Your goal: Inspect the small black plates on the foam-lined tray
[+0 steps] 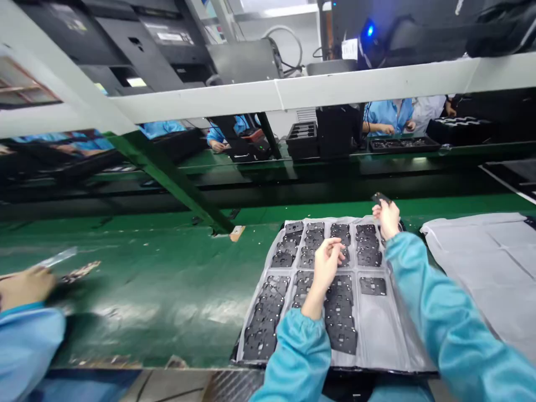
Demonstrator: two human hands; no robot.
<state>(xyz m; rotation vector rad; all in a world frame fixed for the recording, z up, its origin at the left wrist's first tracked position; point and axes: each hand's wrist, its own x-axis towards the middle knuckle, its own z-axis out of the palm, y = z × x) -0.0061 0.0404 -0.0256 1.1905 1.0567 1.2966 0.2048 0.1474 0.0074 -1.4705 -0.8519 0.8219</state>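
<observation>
My right hand [387,219] pinches a small flat black plate [381,198] above the far right part of a tray [379,335] lined with whitish sheet. Over the tray's middle hovers my left hand [326,261], its fingers loosely bent and apart, with nothing visible in them. Overlapping black plates with cut-outs fill most of the tray's compartments, such as the near left stack [263,318]. A lone black plate [373,286] lies at the top of the near right compartment. My left hand and forearm hide part of the middle stacks.
Right of the tray lies another whitish lined sheet [481,251]. At far left, a co-worker's blurred hand [29,285] is over the green bench [167,301]. A green-and-white post [167,178] slants down to the bench. Co-workers in blue sit beyond, near black trays [404,145].
</observation>
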